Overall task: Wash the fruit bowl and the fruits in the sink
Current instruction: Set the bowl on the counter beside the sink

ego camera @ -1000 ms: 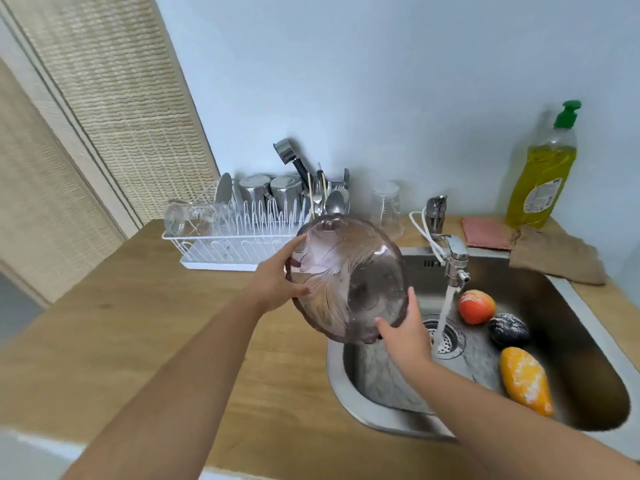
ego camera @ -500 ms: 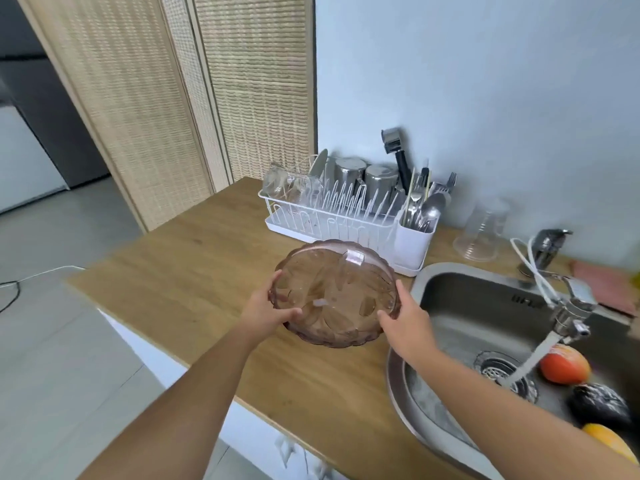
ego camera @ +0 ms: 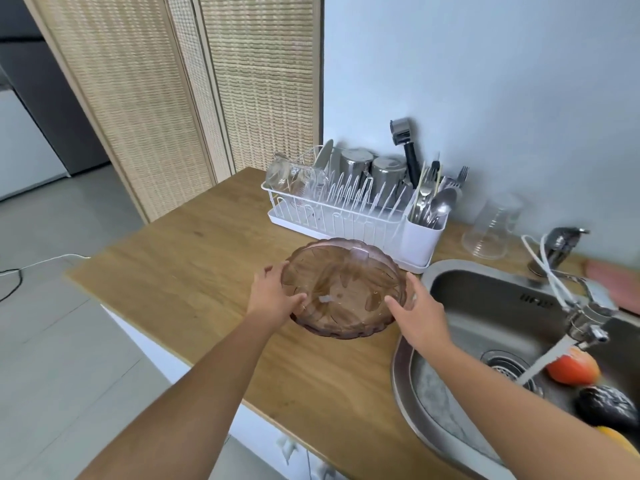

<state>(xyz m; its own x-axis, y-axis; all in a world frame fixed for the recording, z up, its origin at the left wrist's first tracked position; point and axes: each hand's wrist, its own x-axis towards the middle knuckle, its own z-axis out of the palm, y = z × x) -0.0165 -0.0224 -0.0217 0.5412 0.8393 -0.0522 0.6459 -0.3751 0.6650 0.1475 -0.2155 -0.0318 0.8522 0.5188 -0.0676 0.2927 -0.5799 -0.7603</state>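
Holding fruit bowl (ego camera: 343, 289) low on desk (ego camera: 194, 271), resting or just above, contact not plain; placed between drying rack (ego camera: 346, 216) and sink (ego camera: 485, 296), outside the basin.

Left hand (ego camera: 273, 296) gripping left rim, thumb over top, fingers curled behind. Right hand (ego camera: 419, 313) laid against right rim, fingers fairly straight, thumb on patterned surface.

Tinted, see-through, scalloped edge; probably rigid, fairly light, slick when wet, likely to crack if knocked. Best taken at opposite rims with both hands.

Lying in sink beside running tap (ego camera: 588, 306): red fruit (ego camera: 571, 368), dark fruit (ego camera: 606, 407), yellow fruit (ego camera: 620, 441) at frame edge.

Close by: rack with steel cups and cutlery just behind bowl, upturned clear tumbler (ego camera: 491, 226) near tap. Rack and sink rim close on either side; little room for a careless swing.
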